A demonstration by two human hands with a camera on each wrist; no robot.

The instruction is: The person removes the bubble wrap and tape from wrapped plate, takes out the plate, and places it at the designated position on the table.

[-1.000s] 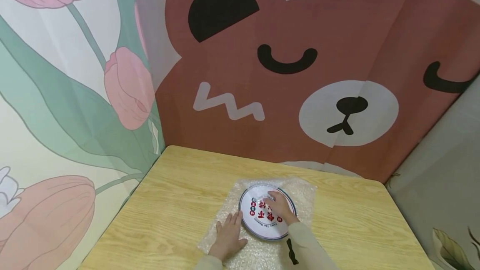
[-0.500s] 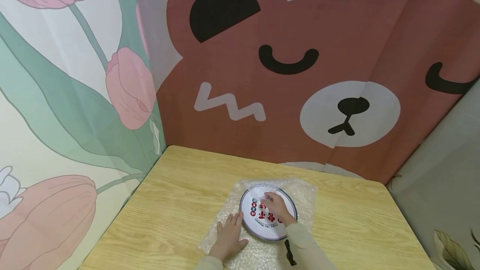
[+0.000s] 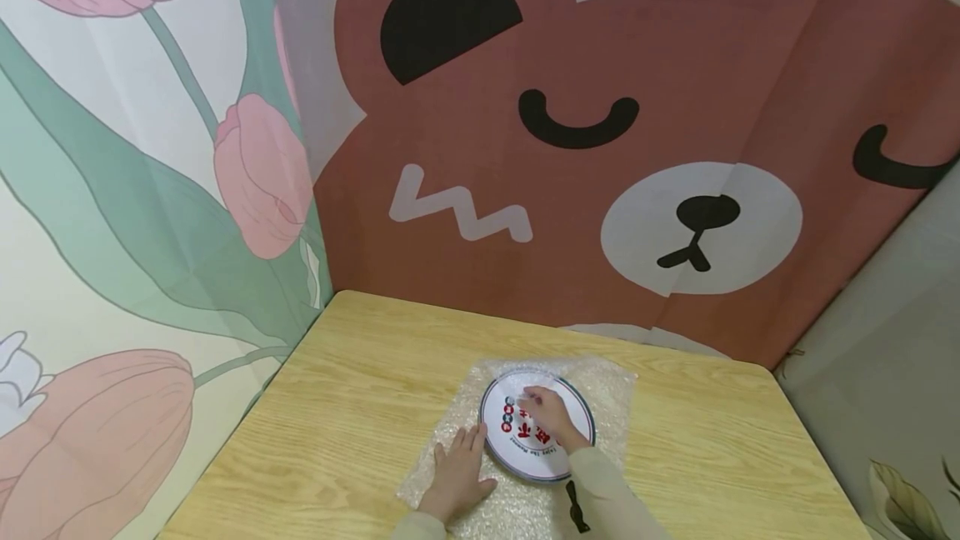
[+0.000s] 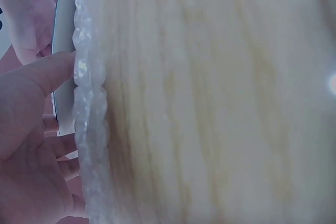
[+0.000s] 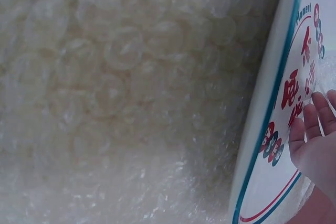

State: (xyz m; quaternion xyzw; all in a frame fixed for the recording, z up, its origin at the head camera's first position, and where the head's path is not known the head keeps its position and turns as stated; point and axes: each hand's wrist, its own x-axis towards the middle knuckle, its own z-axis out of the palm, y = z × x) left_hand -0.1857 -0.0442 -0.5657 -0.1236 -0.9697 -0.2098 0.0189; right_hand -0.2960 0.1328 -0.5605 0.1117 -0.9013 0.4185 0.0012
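A round white plate point(image 3: 528, 461) with a blue rim and red lettering lies on a sheet of bubble wrap point(image 3: 611, 390). My left hand point(image 3: 457, 477) rests on the wrap at the plate's left, fingers straight and fingertips at the rim. In the left wrist view, an outstretched finger point(image 4: 55, 69) meets the plate's edge beside the wrap. Over the plate's face is my right hand point(image 3: 551, 415), its fingers bent together at a small see-through piece point(image 3: 523, 400) that looks like clear plastic. The right wrist view shows these fingertips point(image 5: 310, 121) close to the red lettering.
The wrap lies on a light wood-grain table point(image 3: 360, 407). Behind stands a backdrop point(image 3: 465, 273) with a brown bear, and a tulip-patterned one point(image 3: 135, 273) is at the left. A grey cloth point(image 3: 885, 340) hangs at the right.
My right hand has shifted a little to the left across the plate, covering more of the middle lettering. My left hand and the plate stay in place.
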